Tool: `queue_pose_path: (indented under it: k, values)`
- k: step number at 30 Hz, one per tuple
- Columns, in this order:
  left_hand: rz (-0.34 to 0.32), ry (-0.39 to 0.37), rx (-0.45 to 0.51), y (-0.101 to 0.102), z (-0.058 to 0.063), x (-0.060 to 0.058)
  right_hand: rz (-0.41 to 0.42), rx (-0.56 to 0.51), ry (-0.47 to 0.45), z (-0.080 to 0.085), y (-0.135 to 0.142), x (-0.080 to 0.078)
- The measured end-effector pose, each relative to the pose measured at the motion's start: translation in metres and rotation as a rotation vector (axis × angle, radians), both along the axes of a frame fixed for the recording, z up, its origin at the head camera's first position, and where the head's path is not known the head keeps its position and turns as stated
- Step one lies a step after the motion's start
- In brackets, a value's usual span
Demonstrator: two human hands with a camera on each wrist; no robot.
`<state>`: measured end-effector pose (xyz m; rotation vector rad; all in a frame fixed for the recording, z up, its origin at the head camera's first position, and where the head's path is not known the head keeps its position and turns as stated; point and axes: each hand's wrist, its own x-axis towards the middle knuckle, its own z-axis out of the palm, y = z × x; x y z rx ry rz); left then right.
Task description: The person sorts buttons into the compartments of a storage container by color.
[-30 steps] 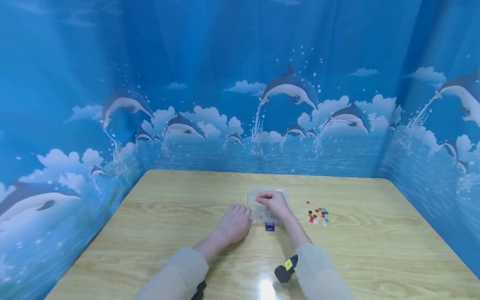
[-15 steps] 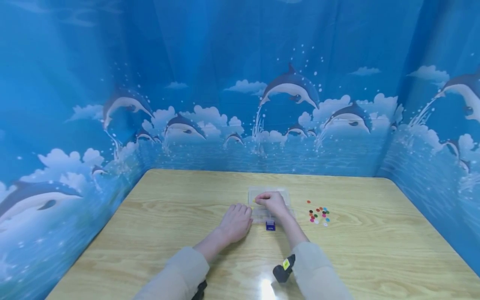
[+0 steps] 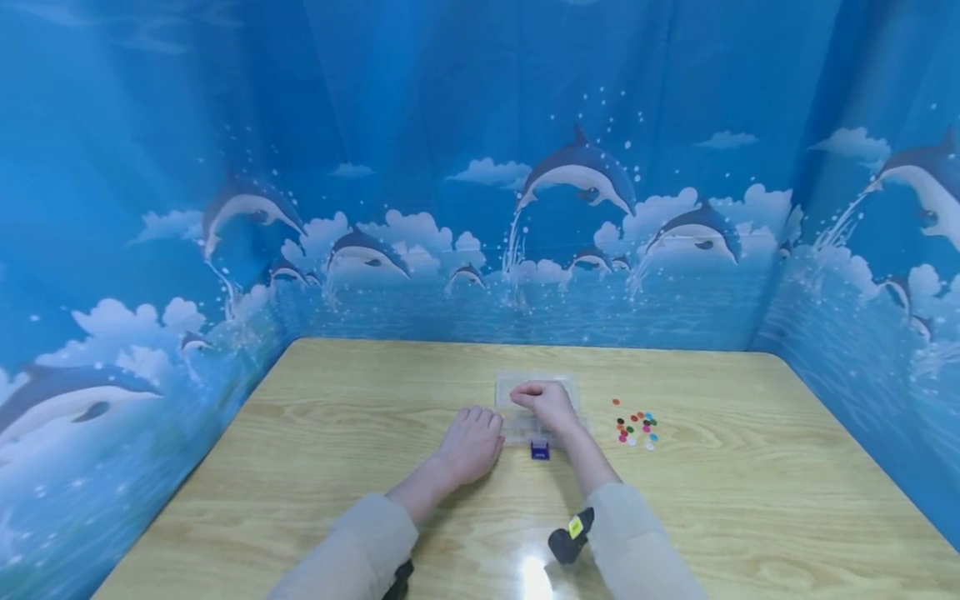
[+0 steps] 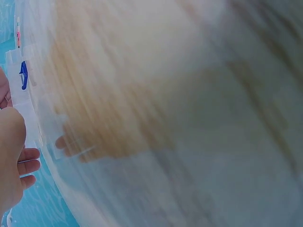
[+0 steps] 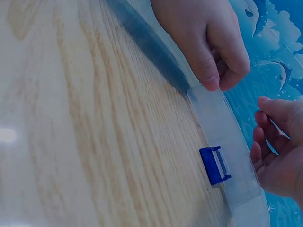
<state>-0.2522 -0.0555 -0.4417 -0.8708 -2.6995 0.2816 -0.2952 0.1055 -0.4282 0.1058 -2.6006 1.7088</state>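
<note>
A clear plastic box [image 3: 517, 437] with a blue latch [image 5: 214, 165] on its front lies at mid-table, lid [image 3: 507, 382] folded open behind it. At its left end my left hand [image 3: 472, 450] grips the corner; in the right wrist view the thumb lies at the wall and the fingers curl behind. My right hand [image 3: 551, 407] hovers over the box, thumb and index tips near each other. Nothing shows between those fingertips in the right wrist view, where the right hand [image 5: 281, 146] has loosely bent fingers. A small yellow spot [image 3: 502, 414] shows beside the left fingers.
Several small coloured discs [image 3: 647, 428] lie scattered on the wooden table [image 3: 360, 417] to the right of the box. A blue dolphin-print curtain [image 3: 420, 308] hangs round the table's back and sides.
The yellow piece seen at my right fingertips in the earlier frames no longer shows there. The right fingertips have lifted slightly; my left hand stays at the box corner.
</note>
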Motion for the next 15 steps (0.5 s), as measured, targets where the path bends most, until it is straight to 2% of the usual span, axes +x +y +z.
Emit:
queue_pose_path:
  k: [5,15]
  values:
    - [0.004,-0.015,0.01,0.0,0.001,0.0,-0.004,-0.023,-0.027,0.005,0.006,0.001]
    - [0.006,-0.037,0.016,0.001,0.0,0.0,-0.033,-0.031,-0.021,0.015,0.033,0.002]
